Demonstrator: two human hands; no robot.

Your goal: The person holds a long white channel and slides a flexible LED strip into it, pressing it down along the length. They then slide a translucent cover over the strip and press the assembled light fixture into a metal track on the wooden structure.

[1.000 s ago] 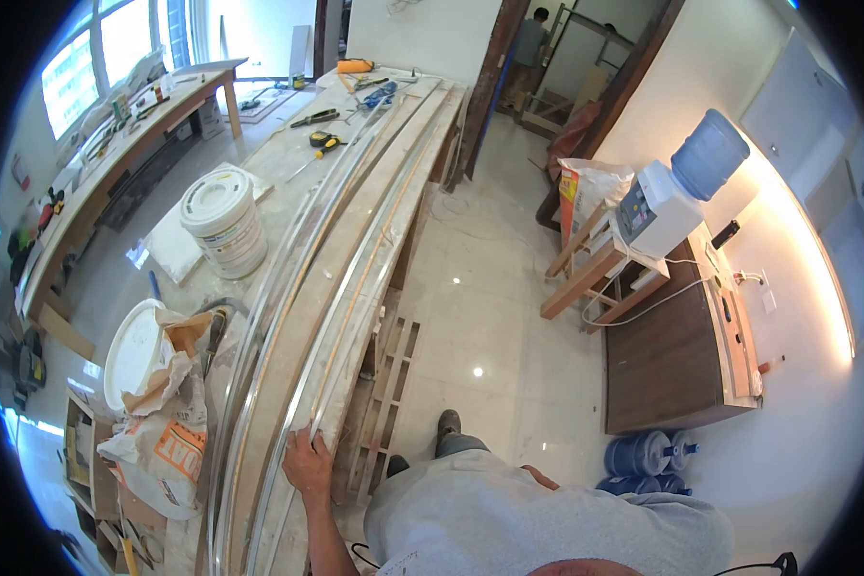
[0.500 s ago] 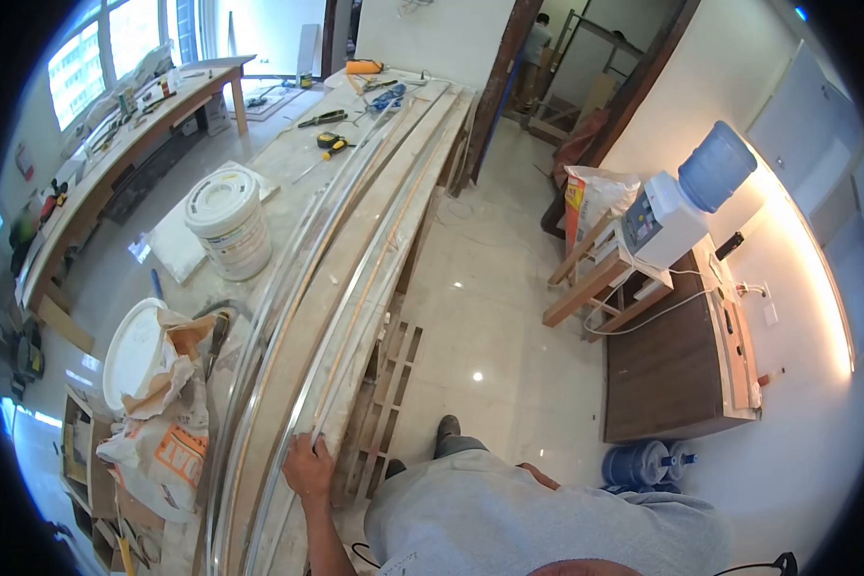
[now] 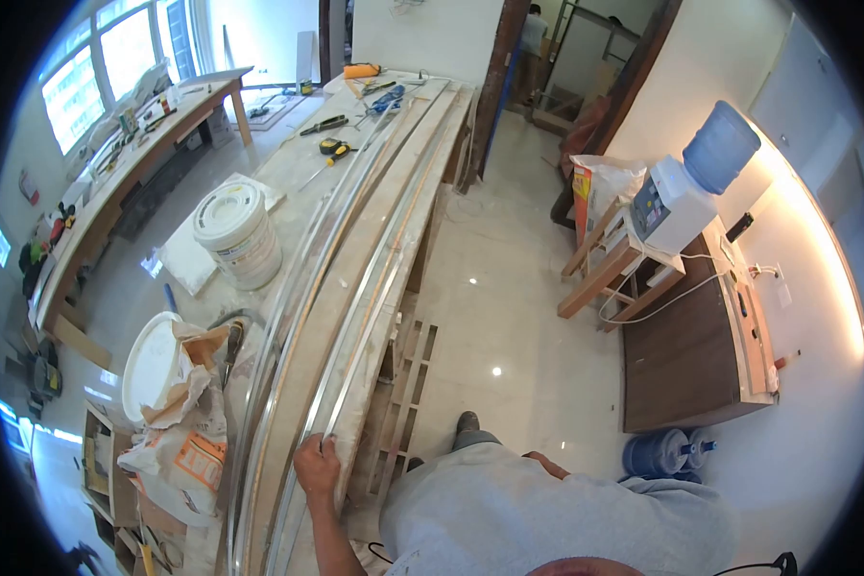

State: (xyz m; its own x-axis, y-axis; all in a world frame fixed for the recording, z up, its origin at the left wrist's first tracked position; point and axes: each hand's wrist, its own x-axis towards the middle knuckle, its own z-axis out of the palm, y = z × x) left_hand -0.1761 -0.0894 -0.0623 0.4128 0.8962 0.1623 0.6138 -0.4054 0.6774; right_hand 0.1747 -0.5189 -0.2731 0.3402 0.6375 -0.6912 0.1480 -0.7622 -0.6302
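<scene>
The left hand (image 3: pixel 319 464) lies palm down with its fingers curled over the near end of a long marble strip (image 3: pixel 391 254), gripping its edge; the strip runs away from the hand along the top of a long workbench (image 3: pixel 288 173), beside a shiny metal trim (image 3: pixel 302 288) just to the hand's left. The right hand is out of view. Left of the hand, a torn paper sack (image 3: pixel 184 437) with orange lettering too blurred to read slumps against a white bucket lid (image 3: pixel 149 365). Further ahead and to the left stands a white plastic bucket (image 3: pixel 238 233) with a printed label that cannot be read. Far ahead of the hand, on the bench, lie a yellow tape measure (image 3: pixel 332 147), a screwdriver (image 3: pixel 319 171) and a blue tool (image 3: pixel 384 96). Well to the hand's right, across the glossy floor, a water dispenser (image 3: pixel 677 197) with a blue bottle sits on a wooden stand, and spare blue water bottles (image 3: pixel 667 451) lie beside a dark cabinet (image 3: pixel 686 355). Another person (image 3: pixel 531 29) stands in the far doorway
</scene>
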